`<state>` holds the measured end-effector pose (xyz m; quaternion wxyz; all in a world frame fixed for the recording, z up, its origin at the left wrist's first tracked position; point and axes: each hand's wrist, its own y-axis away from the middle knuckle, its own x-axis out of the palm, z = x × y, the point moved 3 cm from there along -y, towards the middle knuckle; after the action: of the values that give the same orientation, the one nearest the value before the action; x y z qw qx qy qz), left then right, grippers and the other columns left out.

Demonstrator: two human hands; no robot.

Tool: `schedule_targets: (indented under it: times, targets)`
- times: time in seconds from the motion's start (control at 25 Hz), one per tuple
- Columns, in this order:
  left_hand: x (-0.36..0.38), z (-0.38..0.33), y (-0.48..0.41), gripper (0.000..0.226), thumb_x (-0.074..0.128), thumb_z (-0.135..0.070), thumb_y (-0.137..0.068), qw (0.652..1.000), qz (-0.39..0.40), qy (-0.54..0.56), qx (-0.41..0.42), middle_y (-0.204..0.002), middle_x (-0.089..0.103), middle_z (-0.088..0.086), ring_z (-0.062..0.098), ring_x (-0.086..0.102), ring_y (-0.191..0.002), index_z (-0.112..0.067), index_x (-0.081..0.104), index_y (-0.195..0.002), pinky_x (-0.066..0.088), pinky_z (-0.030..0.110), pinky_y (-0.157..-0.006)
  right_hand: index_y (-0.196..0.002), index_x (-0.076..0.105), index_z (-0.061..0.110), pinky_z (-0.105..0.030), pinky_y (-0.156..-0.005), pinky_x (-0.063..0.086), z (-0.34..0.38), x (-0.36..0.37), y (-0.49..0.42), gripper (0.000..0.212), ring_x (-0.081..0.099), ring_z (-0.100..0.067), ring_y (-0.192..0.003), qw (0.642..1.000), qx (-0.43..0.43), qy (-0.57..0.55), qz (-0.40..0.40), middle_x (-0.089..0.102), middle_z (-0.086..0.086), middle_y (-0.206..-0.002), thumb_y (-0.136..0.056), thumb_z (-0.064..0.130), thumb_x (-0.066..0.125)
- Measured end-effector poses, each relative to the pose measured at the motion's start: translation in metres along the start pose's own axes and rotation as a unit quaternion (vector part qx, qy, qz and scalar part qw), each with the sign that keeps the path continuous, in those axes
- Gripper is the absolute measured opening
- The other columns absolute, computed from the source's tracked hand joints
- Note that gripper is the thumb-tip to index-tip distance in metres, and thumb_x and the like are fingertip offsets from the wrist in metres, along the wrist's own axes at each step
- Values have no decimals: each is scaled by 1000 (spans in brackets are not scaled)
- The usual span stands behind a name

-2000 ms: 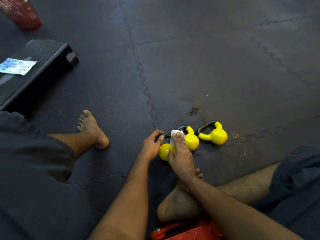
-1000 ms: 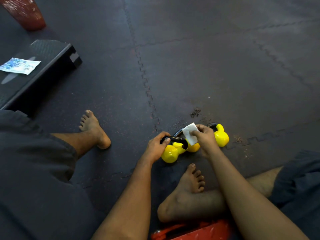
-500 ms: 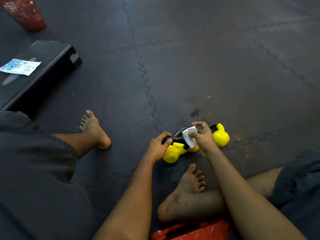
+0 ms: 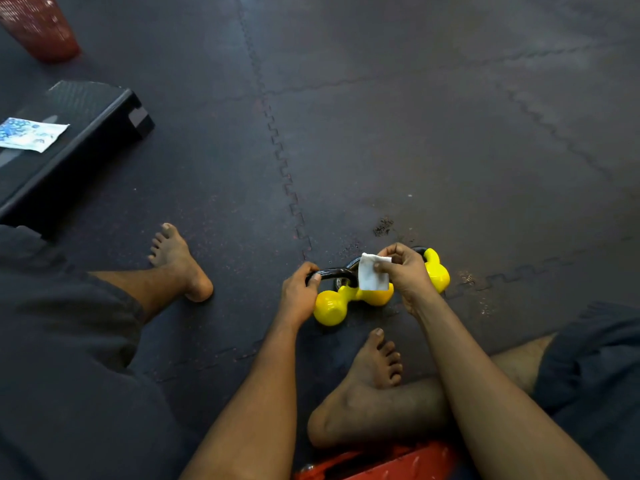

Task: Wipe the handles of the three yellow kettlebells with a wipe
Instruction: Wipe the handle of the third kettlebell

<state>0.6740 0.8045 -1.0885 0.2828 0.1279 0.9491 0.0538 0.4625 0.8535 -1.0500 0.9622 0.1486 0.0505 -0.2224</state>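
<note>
Three small yellow kettlebells with black handles lie in a row on the dark floor mat. My left hand (image 4: 300,292) grips the black handle (image 4: 334,273) of the left kettlebell (image 4: 329,308). My right hand (image 4: 405,271) pinches a white wipe (image 4: 371,277) by its top edge, and the wipe hangs in front of the middle kettlebell (image 4: 379,295), hiding most of it. The right kettlebell (image 4: 437,273) pokes out behind my right hand, which covers most of its handle.
A black step platform (image 4: 79,140) stands at the left with a blue-and-white wipe packet (image 4: 29,133) on it. A red basket (image 4: 38,26) is at the top left. My bare feet (image 4: 180,265) flank the kettlebells, and a red object (image 4: 381,462) lies at the bottom edge.
My right hand lifted the wipe off the left kettlebell's handle and moved right, over the middle kettlebell. The left hand stayed on the left handle, which now shows uncovered.
</note>
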Motion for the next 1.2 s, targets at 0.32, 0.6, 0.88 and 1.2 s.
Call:
schedule_targets:
  times: [0.32, 0.6, 0.88, 1.2]
  targets:
    - [-12, 28, -37, 19, 49, -13, -97, 994, -3, -68, -81, -100, 66, 19, 30, 59, -86, -10, 61, -110, 43, 32, -70, -84, 67, 5, -31, -68, 48, -24, 28, 4, 17, 59, -18, -73, 998, 8, 47, 36, 66, -10, -77, -76, -9, 61]
    - [-17, 66, -43, 28, 54, -15, -94, 959, 34, -225, -168, -118, 61, 25, 39, 55, -113, 0, 62, -116, 42, 37, -91, -73, 71, 14, -53, -77, 55, -45, 47, -1, 18, 66, -25, -75, 998, 45, 33, 41, 71, -9, -75, -73, 31, 65]
    - [-16, 34, -30, 24, 57, -28, -91, 983, -31, -150, -99, -113, 57, 15, 33, 52, -109, -19, 66, -112, 43, 38, -94, -81, 75, 12, -44, -82, 57, -36, 59, 2, 13, 71, -25, -85, 1000, 17, 14, 15, 75, -3, -80, -82, 16, 62]
    - [2, -45, -15, 22, 68, -28, -87, 991, 108, 72, -40, -85, 69, 10, 20, 68, -70, -11, 56, -95, 51, 28, -45, -83, 73, 19, -29, -71, 54, -14, 51, 17, 16, 68, -9, -74, 999, -42, 22, 27, 74, 0, -79, -82, 3, 68]
